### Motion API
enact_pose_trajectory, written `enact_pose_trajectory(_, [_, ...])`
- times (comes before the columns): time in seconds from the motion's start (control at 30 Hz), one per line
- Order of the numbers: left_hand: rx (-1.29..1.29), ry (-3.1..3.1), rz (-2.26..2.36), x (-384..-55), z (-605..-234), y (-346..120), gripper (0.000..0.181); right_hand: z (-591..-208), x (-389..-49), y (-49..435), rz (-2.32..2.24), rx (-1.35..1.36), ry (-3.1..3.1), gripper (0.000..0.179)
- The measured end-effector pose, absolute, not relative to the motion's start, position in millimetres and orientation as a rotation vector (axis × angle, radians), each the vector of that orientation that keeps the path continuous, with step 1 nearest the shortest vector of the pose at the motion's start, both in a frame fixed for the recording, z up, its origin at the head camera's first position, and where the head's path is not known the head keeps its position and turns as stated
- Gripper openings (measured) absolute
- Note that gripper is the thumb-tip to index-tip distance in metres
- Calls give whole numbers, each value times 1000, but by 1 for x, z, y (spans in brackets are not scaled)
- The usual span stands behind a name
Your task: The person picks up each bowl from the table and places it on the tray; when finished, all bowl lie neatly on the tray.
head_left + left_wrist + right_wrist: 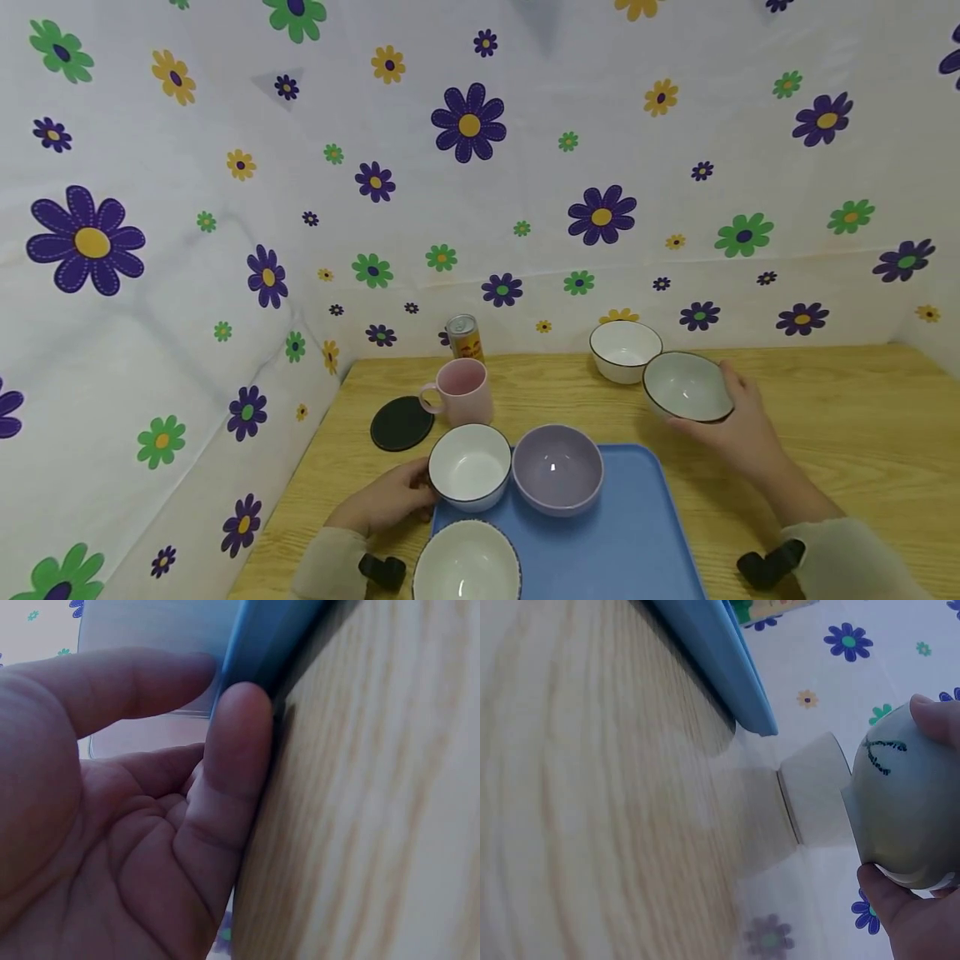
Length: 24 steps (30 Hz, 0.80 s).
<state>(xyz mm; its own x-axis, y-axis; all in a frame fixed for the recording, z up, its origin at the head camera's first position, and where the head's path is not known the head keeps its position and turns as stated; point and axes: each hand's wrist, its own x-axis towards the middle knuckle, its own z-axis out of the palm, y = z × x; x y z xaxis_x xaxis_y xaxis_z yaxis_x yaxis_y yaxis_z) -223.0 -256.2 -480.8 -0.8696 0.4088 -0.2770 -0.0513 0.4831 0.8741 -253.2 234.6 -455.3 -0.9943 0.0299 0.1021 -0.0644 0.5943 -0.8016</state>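
My right hand (742, 425) grips a white bowl with a dark rim (686, 385) by its right side, thumb near the front rim and fingers round the back. The bowl tilts toward me, and the right wrist view shows a dark green sprig on its outside (907, 795). It overlaps another dark-rimmed white bowl (626, 350) at the back. At the left edge of the blue tray (630, 533), my left hand (390, 498) rests beside a dark-rimmed white bowl (470, 467), fingers loosely bent. In the left wrist view its fingertips are right at the tray's rim.
A lavender bowl (558, 468) and a cream bowl with a speckled rim (467, 562) stand on the tray. Behind are a pink mug (468, 396), a can (467, 337) and a black round coaster (402, 423). Flower-printed cloth (465, 208) borders the wooden table.
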Motion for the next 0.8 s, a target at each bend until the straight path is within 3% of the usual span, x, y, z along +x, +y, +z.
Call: enact_pose_trajectory(0.8, [254, 2291, 1347, -221, -478, -255, 53, -431, -220, 210, 1404, 374, -2653, 122])
